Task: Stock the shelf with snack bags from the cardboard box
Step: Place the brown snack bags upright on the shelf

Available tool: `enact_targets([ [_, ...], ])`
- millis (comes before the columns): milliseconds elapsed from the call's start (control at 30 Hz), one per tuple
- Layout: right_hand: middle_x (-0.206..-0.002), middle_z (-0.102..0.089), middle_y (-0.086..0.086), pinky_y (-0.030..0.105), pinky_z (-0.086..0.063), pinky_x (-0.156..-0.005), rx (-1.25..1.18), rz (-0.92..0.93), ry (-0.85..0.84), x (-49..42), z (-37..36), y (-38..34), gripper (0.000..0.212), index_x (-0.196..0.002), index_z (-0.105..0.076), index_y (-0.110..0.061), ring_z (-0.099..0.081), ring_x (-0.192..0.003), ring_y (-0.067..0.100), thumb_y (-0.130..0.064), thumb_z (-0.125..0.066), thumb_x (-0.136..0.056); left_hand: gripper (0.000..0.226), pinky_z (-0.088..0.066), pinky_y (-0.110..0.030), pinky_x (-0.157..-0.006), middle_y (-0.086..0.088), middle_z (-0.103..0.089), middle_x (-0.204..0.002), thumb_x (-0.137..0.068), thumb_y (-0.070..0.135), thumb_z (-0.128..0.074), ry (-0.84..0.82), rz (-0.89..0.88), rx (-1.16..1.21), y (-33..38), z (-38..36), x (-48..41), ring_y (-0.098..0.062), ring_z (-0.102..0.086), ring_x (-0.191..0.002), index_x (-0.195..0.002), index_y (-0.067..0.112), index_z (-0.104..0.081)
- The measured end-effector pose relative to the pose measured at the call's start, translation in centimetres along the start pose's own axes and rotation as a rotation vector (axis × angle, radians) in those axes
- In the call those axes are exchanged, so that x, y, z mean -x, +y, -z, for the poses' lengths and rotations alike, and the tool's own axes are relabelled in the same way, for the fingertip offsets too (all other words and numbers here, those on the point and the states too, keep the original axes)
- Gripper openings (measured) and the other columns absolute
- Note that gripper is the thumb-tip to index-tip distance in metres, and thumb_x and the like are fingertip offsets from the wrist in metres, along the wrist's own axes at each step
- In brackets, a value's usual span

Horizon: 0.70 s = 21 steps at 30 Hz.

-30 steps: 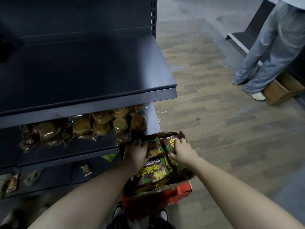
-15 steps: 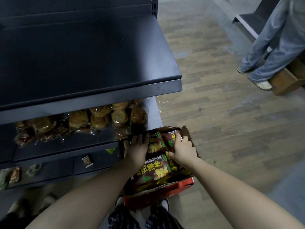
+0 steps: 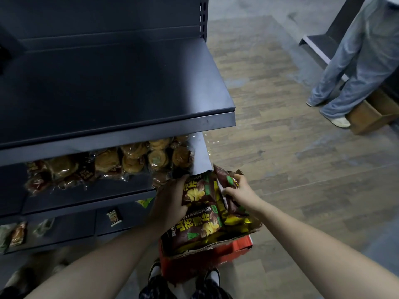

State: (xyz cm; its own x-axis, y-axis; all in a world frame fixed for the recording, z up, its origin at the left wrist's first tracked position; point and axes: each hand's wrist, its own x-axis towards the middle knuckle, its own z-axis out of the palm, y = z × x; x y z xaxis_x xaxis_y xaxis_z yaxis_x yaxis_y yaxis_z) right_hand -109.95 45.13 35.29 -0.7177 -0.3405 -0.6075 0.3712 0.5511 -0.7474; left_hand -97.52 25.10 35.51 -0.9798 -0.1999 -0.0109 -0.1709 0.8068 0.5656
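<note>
At the cardboard box (image 3: pixel 207 248), left hand (image 3: pixel 170 199) grips one snack bag (image 3: pixel 197 189) — right hand (image 3: pixel 241 192) pinches another.

White capitals ending in "TAOBOPIAN" are showing across the near snack bag (image 3: pixel 194 229) lying in the cardboard box (image 3: pixel 216 247), with big yellow Chinese characters beneath them blurring past reading. The far snack bag (image 3: pixel 195 190) is giving only "AN" at its top edge.
</note>
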Motion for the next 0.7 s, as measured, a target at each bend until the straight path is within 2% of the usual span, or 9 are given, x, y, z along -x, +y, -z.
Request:
enact_targets([
  [67,-0.110,-0.063,0.013,0.037,-0.053,-0.077,-0.181,-0.089,-0.058,0.4,0.1,-0.5,0.057,-0.135,-0.039,-0.012,-0.065,-0.090,0.026,-0.021,-0.064,-0.084,0.088,-0.039,-0.039,-0.106,-0.011,-0.049,-0.136,-0.069,0.008,-0.074,0.040,-0.026,0.047,0.4,0.5,0.5,-0.024,-0.045,-0.128,-0.145,0.014,-0.031],
  [133,-0.108,-0.069,0.014,0.037,-0.053,-0.084,-0.362,-0.197,-0.205,1.0,0.0,-1.3,0.044,-0.125,-0.056,-0.010,-0.068,-0.093,0.027,-0.029,-0.064,-0.086,0.089,-0.035,-0.035,-0.109,-0.009,-0.044,-0.140,-0.071,0.010,-0.077,0.064,-0.087,0.073,1.1,1.1,0.7,-0.021,-0.041,-0.131,-0.145,0.014,-0.029],
  [233,-0.113,-0.070,0.012,0.040,-0.049,-0.099,-0.609,-0.276,-0.449,2.6,-0.9,-2.5,0.050,-0.112,-0.070,-0.010,-0.066,-0.106,0.027,-0.048,-0.069,-0.081,0.085,-0.033,-0.031,-0.110,-0.006,-0.039,-0.139,-0.074,0.010,-0.075,0.096,-0.236,0.122,2.8,1.9,0.9,-0.011,-0.032,-0.133,-0.143,0.018,-0.026],
  [333,-0.103,-0.069,0.012,0.036,-0.049,-0.090,-0.821,-0.241,-0.592,3.8,-2.0,-3.5,0.048,-0.097,-0.072,-0.007,-0.065,-0.097,0.025,-0.052,-0.060,-0.087,0.077,-0.030,-0.038,-0.113,-0.008,-0.037,-0.142,-0.080,0.012,-0.066,0.065,-0.353,0.155,5.0,2.8,1.2,-0.015,-0.030,-0.135,-0.145,0.014,-0.024],
  [400,-0.112,-0.060,0.013,0.036,-0.037,-0.097,-0.849,-0.223,-0.582,4.5,-2.3,-3.6,0.046,-0.104,-0.066,-0.009,-0.054,-0.105,0.026,-0.050,-0.051,-0.091,0.070,-0.028,-0.043,-0.114,-0.008,-0.031,-0.148,-0.088,0.027,-0.055,0.017,-0.413,0.121,6.1,3.6,1.4,-0.019,-0.027,-0.138,-0.147,0.012,-0.021],
  [500,-0.105,-0.062,0.014,0.036,-0.045,-0.087,-0.898,-0.177,-0.548,5.8,-1.9,-3.3,0.034,-0.109,-0.061,-0.008,-0.058,-0.094,0.028,-0.032,-0.049,-0.088,0.062,-0.021,-0.047,-0.115,-0.007,-0.030,-0.150,-0.093,0.042,-0.040,-0.056,-0.457,0.100,7.5,5.1,1.6,-0.019,-0.025,-0.141,-0.145,0.009,-0.031],
  [600,-0.081,-0.068,0.015,0.034,-0.056,-0.067,-0.955,-0.137,-0.500,6.5,-1.6,-3.7,0.021,-0.091,-0.065,-0.005,-0.067,-0.072,0.029,-0.019,-0.056,-0.078,0.042,-0.032,-0.037,-0.104,-0.003,-0.053,-0.127,-0.092,0.037,-0.036,-0.044,-0.376,0.268,9.8,7.1,1.3,-0.016,-0.045,-0.122,-0.112,0.007,-0.056],
  [633,-0.081,-0.070,0.011,0.035,-0.057,-0.069,-0.963,-0.102,-0.505,6.5,-1.6,-3.9,0.021,-0.089,-0.070,-0.010,-0.069,-0.075,0.027,-0.022,-0.054,-0.084,0.033,-0.037,-0.033,-0.094,0.002,-0.057,-0.114,-0.092,0.032,-0.039,-0.032,-0.353,0.317,10.6,7.7,1.2,-0.014,-0.049,-0.109,-0.097,0.005,-0.056],
  [700,-0.083,-0.074,0.002,0.030,-0.058,-0.070,-0.945,-0.006,-0.486,6.3,-1.7,-4.1,0.037,-0.088,-0.077,-0.019,-0.072,-0.079,0.016,-0.027,-0.042,-0.097,0.021,-0.037,-0.026,-0.080,0.014,-0.054,-0.094,-0.092,0.020,-0.047,-0.026,-0.363,0.301,12.0,8.7,0.9,-0.009,-0.048,-0.090,-0.083,0.003,-0.053],
])
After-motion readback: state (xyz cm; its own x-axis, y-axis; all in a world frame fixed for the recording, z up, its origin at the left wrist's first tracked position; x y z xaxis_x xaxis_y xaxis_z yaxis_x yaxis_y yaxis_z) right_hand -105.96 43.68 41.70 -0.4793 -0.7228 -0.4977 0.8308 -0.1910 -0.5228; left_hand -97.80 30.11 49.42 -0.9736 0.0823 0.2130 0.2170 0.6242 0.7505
